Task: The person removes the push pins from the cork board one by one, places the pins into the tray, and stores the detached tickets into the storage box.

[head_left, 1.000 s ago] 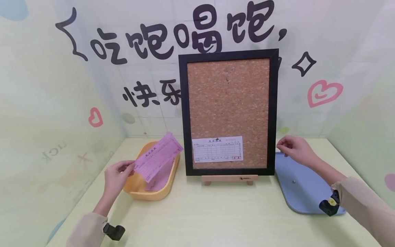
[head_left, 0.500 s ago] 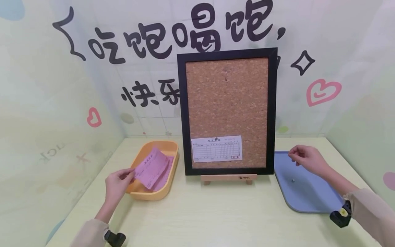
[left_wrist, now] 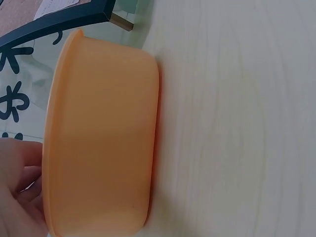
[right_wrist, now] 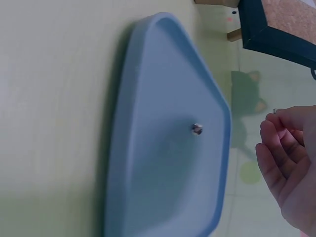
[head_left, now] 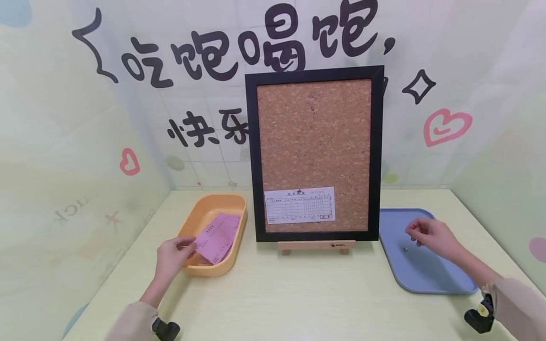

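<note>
Left hand [head_left: 174, 255] pinches upper pink slip [head_left: 215, 235] at its 9 o'clock edge, in orange tray [head_left: 210, 270], 8 o'clock of corkboard [head_left: 315, 142]. Right hand [head_left: 435, 238], above blue tray [head_left: 398, 227] at 4 o'clock, pinches metallic bit [right_wrist: 276, 111]. Advise: light grip, slip flat within tray.

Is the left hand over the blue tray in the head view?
No, the left hand is at the orange bin, its fingers at the edge of a pink slip.

your right hand [right_wrist: 292, 170] pinches a tiny shiny piece [right_wrist: 276, 111]; a small metal stud [right_wrist: 197, 129] lies in the blue tray [right_wrist: 165, 89] on your worktop [right_wrist: 49, 123], with a black-framed corkboard [right_wrist: 284, 24] at upper right.
</note>
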Demonstrator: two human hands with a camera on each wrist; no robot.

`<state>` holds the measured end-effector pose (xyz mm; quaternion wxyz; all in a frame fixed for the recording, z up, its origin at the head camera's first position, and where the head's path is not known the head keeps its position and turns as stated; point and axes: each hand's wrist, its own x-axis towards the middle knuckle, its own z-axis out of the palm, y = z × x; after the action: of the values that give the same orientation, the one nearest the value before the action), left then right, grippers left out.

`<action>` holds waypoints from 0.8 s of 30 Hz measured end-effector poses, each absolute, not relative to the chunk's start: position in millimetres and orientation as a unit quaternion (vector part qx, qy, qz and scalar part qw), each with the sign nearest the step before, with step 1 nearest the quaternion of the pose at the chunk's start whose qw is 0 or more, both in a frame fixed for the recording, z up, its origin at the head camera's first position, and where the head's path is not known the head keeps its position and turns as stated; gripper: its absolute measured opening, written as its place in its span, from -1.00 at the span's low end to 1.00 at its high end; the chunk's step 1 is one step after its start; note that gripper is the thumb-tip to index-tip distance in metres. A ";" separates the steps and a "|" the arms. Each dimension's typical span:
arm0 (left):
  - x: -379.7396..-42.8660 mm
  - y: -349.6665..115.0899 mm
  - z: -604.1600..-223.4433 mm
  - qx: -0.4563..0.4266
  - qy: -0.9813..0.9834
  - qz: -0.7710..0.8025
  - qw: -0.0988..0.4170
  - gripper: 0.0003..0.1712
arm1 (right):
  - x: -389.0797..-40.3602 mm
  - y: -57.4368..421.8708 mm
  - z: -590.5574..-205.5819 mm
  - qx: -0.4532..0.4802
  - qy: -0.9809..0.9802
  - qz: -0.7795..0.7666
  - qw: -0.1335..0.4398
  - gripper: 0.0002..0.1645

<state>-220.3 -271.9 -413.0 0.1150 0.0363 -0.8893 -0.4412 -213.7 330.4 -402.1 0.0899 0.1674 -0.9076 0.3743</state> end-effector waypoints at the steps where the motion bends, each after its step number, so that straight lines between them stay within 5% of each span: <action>1: -220.0 -271.9 -413.0 0.035 -0.893 -0.436 0.109 -0.73 | -212.5 331.7 -404.7 0.173 -0.906 0.375 0.091 -0.93; 24: -227.0 -269.0 -413.9 -0.046 -0.939 -0.336 0.064 -0.72 | -203.7 344.7 -443.8 0.206 -0.898 0.390 -0.012 -0.92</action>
<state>-227.0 -269.0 -413.9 0.0639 -0.0459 -0.9386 -0.3358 -203.7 344.7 -443.8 -0.0121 0.2063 -0.8975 0.3896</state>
